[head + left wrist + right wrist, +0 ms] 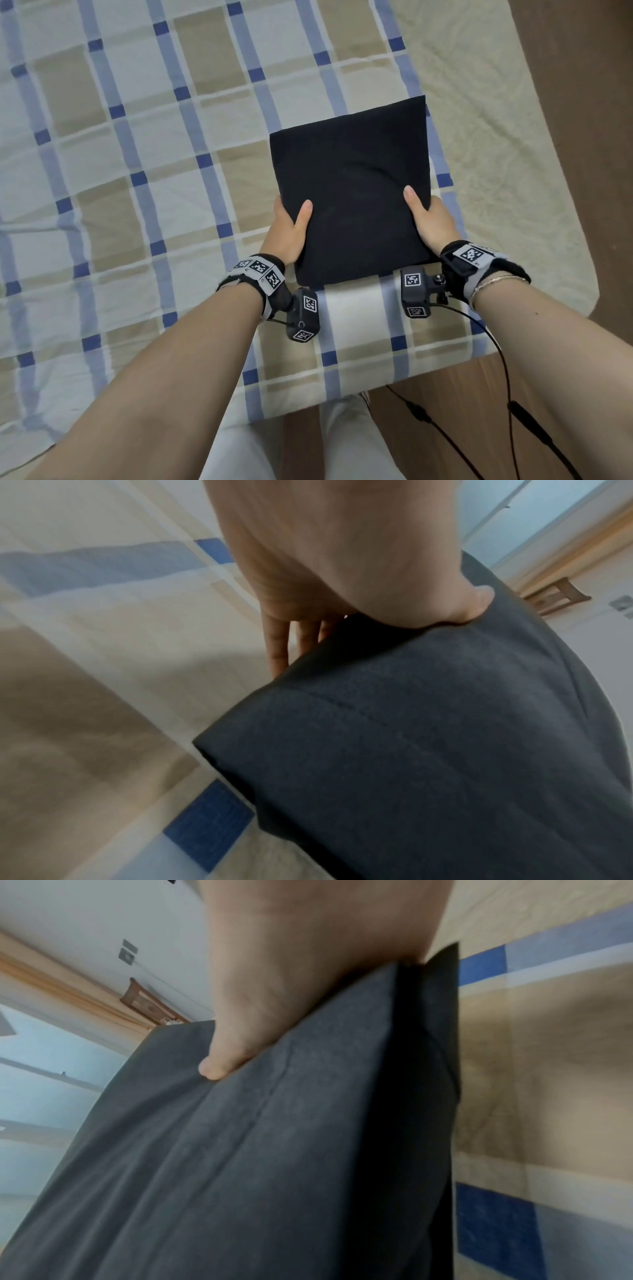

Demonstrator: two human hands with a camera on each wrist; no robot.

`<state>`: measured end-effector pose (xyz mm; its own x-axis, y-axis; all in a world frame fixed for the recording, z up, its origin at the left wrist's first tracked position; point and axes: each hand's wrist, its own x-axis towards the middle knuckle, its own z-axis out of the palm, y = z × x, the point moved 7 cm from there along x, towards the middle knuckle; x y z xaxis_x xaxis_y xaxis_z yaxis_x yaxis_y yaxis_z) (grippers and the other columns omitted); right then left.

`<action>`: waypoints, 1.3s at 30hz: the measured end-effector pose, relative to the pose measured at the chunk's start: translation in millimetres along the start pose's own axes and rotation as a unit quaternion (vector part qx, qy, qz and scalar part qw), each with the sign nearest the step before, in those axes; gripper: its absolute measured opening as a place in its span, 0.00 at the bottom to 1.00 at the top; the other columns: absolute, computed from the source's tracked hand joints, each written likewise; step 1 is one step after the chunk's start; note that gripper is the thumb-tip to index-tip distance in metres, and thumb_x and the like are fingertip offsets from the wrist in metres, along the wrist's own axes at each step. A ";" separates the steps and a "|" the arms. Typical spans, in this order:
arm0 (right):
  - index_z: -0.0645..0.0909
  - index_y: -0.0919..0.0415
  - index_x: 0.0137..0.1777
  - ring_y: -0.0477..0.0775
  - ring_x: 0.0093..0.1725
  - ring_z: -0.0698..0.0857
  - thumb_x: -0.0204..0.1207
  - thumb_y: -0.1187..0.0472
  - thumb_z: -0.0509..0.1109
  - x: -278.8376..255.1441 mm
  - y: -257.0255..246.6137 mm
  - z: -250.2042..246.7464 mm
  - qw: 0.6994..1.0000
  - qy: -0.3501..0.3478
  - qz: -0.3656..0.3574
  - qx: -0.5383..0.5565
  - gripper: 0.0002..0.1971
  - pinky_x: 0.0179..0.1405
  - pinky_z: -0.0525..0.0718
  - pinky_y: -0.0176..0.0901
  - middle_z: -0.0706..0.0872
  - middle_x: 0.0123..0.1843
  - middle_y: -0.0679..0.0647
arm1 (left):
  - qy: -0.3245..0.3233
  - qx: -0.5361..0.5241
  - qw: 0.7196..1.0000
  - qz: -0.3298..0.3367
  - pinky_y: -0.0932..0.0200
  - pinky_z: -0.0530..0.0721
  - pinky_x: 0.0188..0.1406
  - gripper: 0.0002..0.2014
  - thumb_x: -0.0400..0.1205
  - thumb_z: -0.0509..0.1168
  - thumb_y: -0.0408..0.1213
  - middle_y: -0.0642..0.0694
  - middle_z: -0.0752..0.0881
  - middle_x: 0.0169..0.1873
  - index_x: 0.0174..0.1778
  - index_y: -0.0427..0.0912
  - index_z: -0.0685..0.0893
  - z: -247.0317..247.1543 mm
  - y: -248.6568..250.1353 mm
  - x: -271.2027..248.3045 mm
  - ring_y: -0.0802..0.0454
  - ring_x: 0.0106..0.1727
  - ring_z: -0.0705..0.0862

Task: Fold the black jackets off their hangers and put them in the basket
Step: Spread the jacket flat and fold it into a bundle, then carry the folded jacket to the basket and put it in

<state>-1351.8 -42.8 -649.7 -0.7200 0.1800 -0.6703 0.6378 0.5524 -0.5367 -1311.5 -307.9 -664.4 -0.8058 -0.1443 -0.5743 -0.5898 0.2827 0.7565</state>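
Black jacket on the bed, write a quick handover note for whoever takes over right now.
Left hand: grips the folded black jacket at its left edge, thumb on top, fingers underneath.
Right hand: grips the right edge the same way.
Jacket: folded into a neat square over the checked bedsheet, near the bed's corner; whether lifted or resting, I cannot tell.
Done: off its hanger and folded.
Left: carry it to the basket, which is not in view, as are any other jackets.
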 end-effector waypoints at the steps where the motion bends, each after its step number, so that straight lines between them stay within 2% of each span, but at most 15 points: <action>1: 0.76 0.60 0.68 0.55 0.57 0.81 0.75 0.30 0.56 1.7 -0.5 0.6 1.000 -0.008 0.004 0.011 0.36 0.54 0.75 0.44 0.83 0.59 0.53 | 0.003 -0.008 1.000 -0.004 0.64 0.68 0.67 0.33 0.86 0.51 0.56 0.49 0.72 0.75 0.82 0.42 0.52 -0.4 0.3 1.7 0.52 0.73 0.74; 4: 0.77 0.61 0.68 0.56 0.58 0.82 0.77 0.30 0.53 4.8 -4.5 4.3 0.999 -0.034 0.007 0.029 0.37 0.61 0.78 0.46 0.84 0.60 0.54 | 0.010 -0.025 1.000 -0.016 0.62 0.69 0.68 0.32 0.86 0.49 0.56 0.48 0.72 0.75 0.81 0.41 0.52 -4.8 2.9 6.2 0.51 0.73 0.74; 8: 0.78 0.61 0.68 0.54 0.56 0.82 0.78 0.30 0.46 7.4 -6.7 5.4 0.998 -0.043 0.017 0.033 0.38 0.58 0.76 0.44 0.84 0.61 0.54 | 0.015 -0.028 0.999 -0.033 0.60 0.70 0.65 0.30 0.87 0.49 0.54 0.46 0.73 0.74 0.79 0.39 0.55 -9.4 3.4 7.7 0.48 0.71 0.75; 11: 0.76 0.56 0.72 0.52 0.61 0.82 0.78 0.30 0.48 4.3 -13.1 6.3 0.996 -0.049 0.011 0.069 0.37 0.68 0.77 0.47 0.83 0.64 0.49 | 0.030 -0.045 0.998 -0.041 0.60 0.71 0.63 0.26 0.88 0.48 0.52 0.46 0.74 0.71 0.76 0.38 0.60 -12.9 3.7 5.5 0.49 0.68 0.76; 14: 0.71 0.55 0.75 0.49 0.62 0.79 0.82 0.36 0.48 -3.8 -23.6 7.6 0.996 -0.039 -0.020 0.074 0.31 0.64 0.74 0.40 0.80 0.63 0.47 | 0.044 -0.053 0.997 -0.033 0.58 0.71 0.64 0.24 0.88 0.47 0.51 0.46 0.75 0.70 0.75 0.39 0.62 -19.9 6.9 2.5 0.49 0.68 0.76; 18: 0.67 0.56 0.78 0.48 0.68 0.76 0.85 0.41 0.47 -20.6 -38.4 16.5 0.994 -0.025 -0.079 0.071 0.28 0.64 0.70 0.38 0.76 0.70 0.48 | 0.074 -0.062 0.995 -0.020 0.60 0.70 0.62 0.23 0.88 0.47 0.49 0.47 0.76 0.68 0.74 0.39 0.64 -37.6 7.0 -11.8 0.50 0.67 0.76; 22: 0.70 0.56 0.76 0.51 0.71 0.76 0.85 0.42 0.47 -39.4 -60.9 35.0 0.989 -0.040 -0.127 0.058 0.27 0.64 0.70 0.38 0.77 0.73 0.51 | 0.117 -0.066 0.991 -0.018 0.60 0.69 0.63 0.22 0.89 0.47 0.49 0.48 0.76 0.66 0.73 0.39 0.66 -67.6 -0.6 -35.5 0.49 0.68 0.75; 25: 0.73 0.60 0.73 0.54 0.70 0.77 0.86 0.44 0.47 -54.5 -80.5 55.9 0.986 -0.053 -0.155 0.025 0.27 0.62 0.71 0.37 0.79 0.71 0.54 | 0.155 -0.075 0.985 -0.024 0.56 0.71 0.62 0.21 0.89 0.47 0.49 0.46 0.77 0.64 0.71 0.39 0.67 -96.2 -10.9 -57.1 0.44 0.68 0.77; 29: 0.76 0.63 0.71 0.57 0.69 0.78 0.86 0.43 0.47 -76.3 -101.7 90.7 0.979 -0.080 -0.186 -0.030 0.28 0.59 0.70 0.38 0.80 0.69 0.57 | 0.200 -0.089 0.975 -0.040 0.56 0.72 0.58 0.22 0.88 0.46 0.52 0.45 0.79 0.62 0.70 0.39 0.67 -128.8 -29.4 -95.4 0.43 0.64 0.79; 32: 0.78 0.63 0.68 0.59 0.67 0.79 0.85 0.41 0.47 -97.3 -118.7 125.2 0.967 -0.116 -0.215 -0.070 0.30 0.64 0.74 0.45 0.81 0.68 0.59 | 0.247 -0.121 0.960 -0.057 0.53 0.74 0.64 0.24 0.87 0.48 0.53 0.44 0.78 0.68 0.74 0.42 0.65 -155.0 -54.0 -131.7 0.44 0.68 0.78; 33: 0.78 0.64 0.68 0.59 0.66 0.79 0.85 0.41 0.47 -105.1 -124.5 137.6 0.962 -0.132 -0.224 -0.078 0.30 0.65 0.74 0.47 0.82 0.67 0.59 | 0.265 -0.130 0.953 -0.063 0.53 0.74 0.64 0.24 0.88 0.48 0.53 0.44 0.78 0.69 0.74 0.42 0.65 -164.1 -63.1 -145.1 0.44 0.68 0.78; 36: 0.78 0.61 0.69 0.54 0.63 0.79 0.84 0.40 0.49 -136.1 -140.9 180.0 0.948 -0.195 -0.237 -0.090 0.30 0.61 0.73 0.44 0.81 0.65 0.52 | 0.320 -0.159 0.930 -0.083 0.56 0.72 0.57 0.22 0.88 0.46 0.51 0.43 0.78 0.67 0.72 0.41 0.66 -193.5 -92.1 -187.1 0.43 0.65 0.78; 39: 0.79 0.59 0.68 0.52 0.61 0.80 0.84 0.40 0.51 -175.9 -155.5 224.7 0.929 -0.242 -0.260 -0.105 0.27 0.62 0.74 0.44 0.82 0.62 0.49 | 0.365 -0.186 0.907 -0.098 0.56 0.70 0.57 0.21 0.89 0.45 0.50 0.43 0.77 0.68 0.72 0.41 0.67 -223.1 -120.8 -231.2 0.43 0.67 0.77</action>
<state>-1262.9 -343.2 -563.4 -0.6759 -0.5144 -0.5279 0.1349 0.6178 -0.7747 -1065.8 -520.2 -553.3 -0.4237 -0.7855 -0.4511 -0.5931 -0.1358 0.7936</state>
